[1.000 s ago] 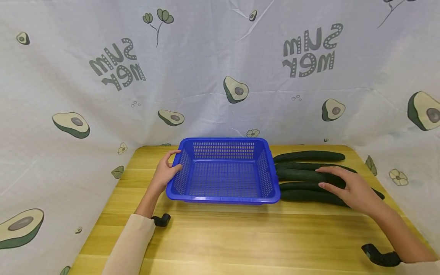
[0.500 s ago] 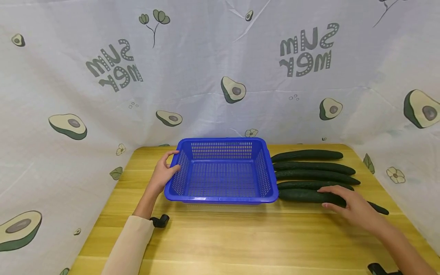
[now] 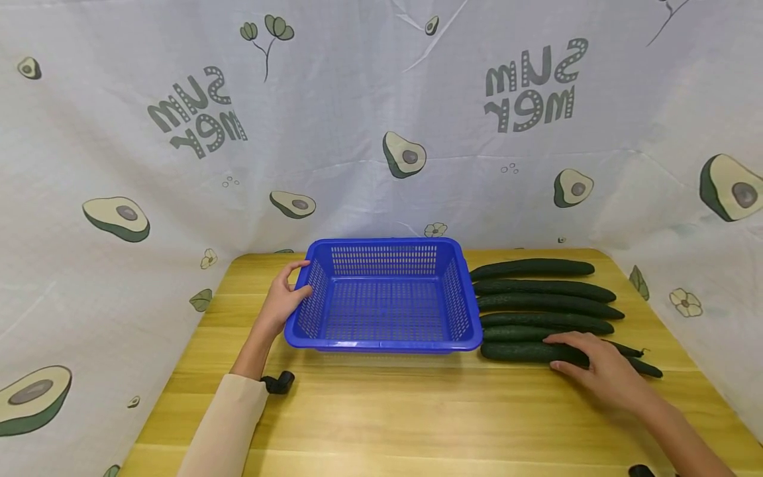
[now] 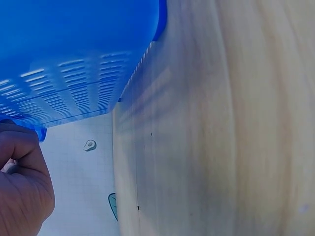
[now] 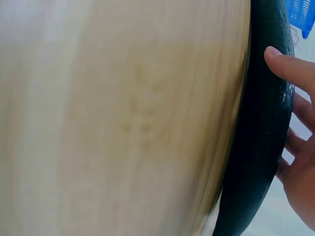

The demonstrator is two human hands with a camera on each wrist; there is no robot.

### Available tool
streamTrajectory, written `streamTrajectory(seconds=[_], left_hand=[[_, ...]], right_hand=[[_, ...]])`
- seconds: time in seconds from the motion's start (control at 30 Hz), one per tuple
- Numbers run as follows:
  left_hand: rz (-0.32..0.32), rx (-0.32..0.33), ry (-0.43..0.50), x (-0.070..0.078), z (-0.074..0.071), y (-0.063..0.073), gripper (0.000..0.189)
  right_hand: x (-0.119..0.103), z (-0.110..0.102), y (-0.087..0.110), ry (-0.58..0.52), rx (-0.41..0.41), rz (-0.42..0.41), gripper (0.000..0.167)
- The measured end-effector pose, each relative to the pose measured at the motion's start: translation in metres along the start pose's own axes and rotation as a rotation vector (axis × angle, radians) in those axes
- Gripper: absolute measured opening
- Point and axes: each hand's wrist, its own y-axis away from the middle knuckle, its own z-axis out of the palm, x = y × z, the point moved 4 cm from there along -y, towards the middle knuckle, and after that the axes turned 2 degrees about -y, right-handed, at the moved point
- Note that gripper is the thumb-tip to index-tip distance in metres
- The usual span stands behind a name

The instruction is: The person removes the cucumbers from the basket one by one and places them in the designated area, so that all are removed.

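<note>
My left hand point(image 3: 283, 301) grips the left rim of a blue plastic basket point(image 3: 381, 346), thumb inside and fingers over the rim. In the left wrist view that hand point(image 4: 22, 182) is partly cut off, beside the slotted wall of the basket point(image 4: 74, 83). At right, my right hand point(image 3: 602, 371) holds the nearest cucumber point(image 3: 524, 352), which lies on the table. The right wrist view shows the thumb on the near side of this dark green cucumber point(image 5: 258, 128) and fingers on its far side. A second cucumber point(image 3: 512, 333) lies right behind it, partly hidden by the hand.
Several more cucumbers point(image 3: 548, 303) lie roughly parallel behind, their left ends close to the basket's right side. The wooden table point(image 3: 417, 411) spreads in front. A white cloth point(image 3: 357, 99) with avocado prints hangs behind and at both sides.
My right hand has moved toward the table's front. The nearest cucumber has shifted forward with it over the last half second, and another shows behind it. The left hand keeps its hold.
</note>
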Motion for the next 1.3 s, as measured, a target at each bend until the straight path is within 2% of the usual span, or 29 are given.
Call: streamTrajectory(seconds=[0.2, 0.43, 0.7, 0.83, 0.97, 1.13, 1.3], left_hand=[[0.004, -0.003, 0.002, 0.0, -0.001, 0.0, 0.064], [0.021, -0.002, -0.009, 0.001, 0.0, 0.001, 0.062], [0.006, -0.029, 0.041, 0.002, -0.005, 0.003, 0.058], [0.017, -0.019, 0.047, -0.003, -0.011, 0.004, 0.06], [0.026, 0.004, -0.017, -0.004, -0.021, 0.009, 0.067], [0.034, 0.023, -0.088, -0.006, -0.034, 0.017, 0.064], [0.025, 0.024, -0.074, -0.014, -0.044, 0.024, 0.063]], right_hand=[[-0.001, 0.003, -0.002, 0.042, 0.005, 0.009, 0.039], [0.0, 0.005, -0.003, 0.023, 0.016, -0.012, 0.038], [0.0, 0.002, -0.004, -0.018, -0.021, 0.048, 0.039], [0.001, -0.001, -0.004, -0.024, -0.036, 0.058, 0.04], [0.002, -0.003, -0.003, -0.014, -0.04, 0.047, 0.042], [0.002, -0.004, -0.002, -0.014, -0.049, 0.044, 0.043], [0.003, -0.005, -0.002, -0.027, -0.044, 0.038, 0.04]])
